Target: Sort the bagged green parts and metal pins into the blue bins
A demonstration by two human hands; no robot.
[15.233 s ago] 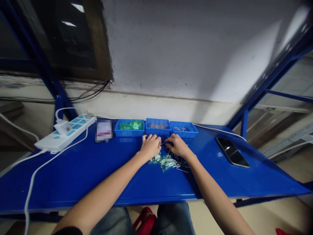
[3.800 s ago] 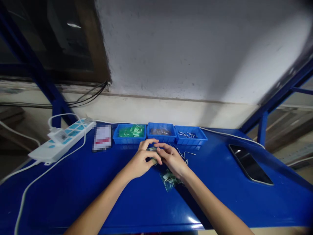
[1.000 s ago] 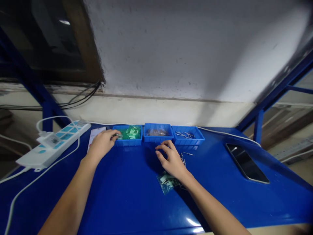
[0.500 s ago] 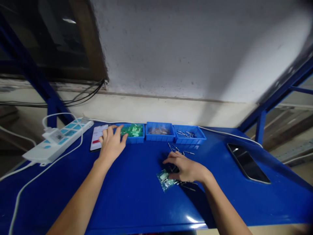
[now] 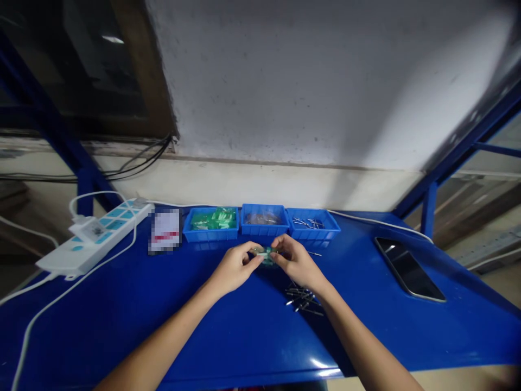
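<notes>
No lettering can be read. The flat white rectangle [image 5: 165, 224] is pixelated (its red band [image 5: 165, 237] too), and the boxy white plastic plug's grey label [image 5: 97, 232] is too small.

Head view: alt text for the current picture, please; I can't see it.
The left hand and right hand hold a small greenish plastic packet over a blue table. Rivet-like metal pins lie loosely piled nearer the camera; three blue bins stand in a row behind, with a white power strip at left and a dark-screened smartphone at right.
</notes>
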